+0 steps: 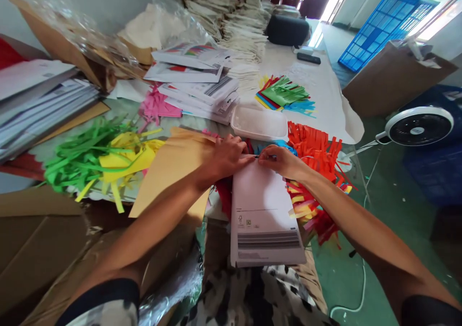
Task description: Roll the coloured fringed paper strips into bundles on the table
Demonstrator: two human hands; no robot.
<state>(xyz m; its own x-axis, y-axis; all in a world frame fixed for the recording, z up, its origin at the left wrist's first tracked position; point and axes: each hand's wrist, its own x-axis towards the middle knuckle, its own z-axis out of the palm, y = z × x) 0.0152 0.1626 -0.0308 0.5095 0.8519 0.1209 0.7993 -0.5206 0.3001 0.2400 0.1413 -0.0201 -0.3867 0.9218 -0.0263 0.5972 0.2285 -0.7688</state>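
A flat white printed box (263, 201) rests at the table's front edge and over my lap, with small marks and dark stripes near its lower end. My left hand (231, 156) is closed at the box's far edge, its fingers curled over and the thumb along the edge. Beside it, my right hand (279, 161) pinches at the same edge. A small dark thing shows between the fingertips, too small to name. Just beyond the hands stands a clear plastic tub (259, 123). Red fringed paper strips (312, 145) lie by my right wrist, and a brown envelope (176, 167) under my left forearm.
Green paper strips (83, 155) and yellow strips (126, 155) lie at left, near stacked white packets (43, 99). More printed packets (202, 85) and coloured fringes (285, 94) are farther back. A fan (417, 129) and a blue crate (382, 27) stand at right.
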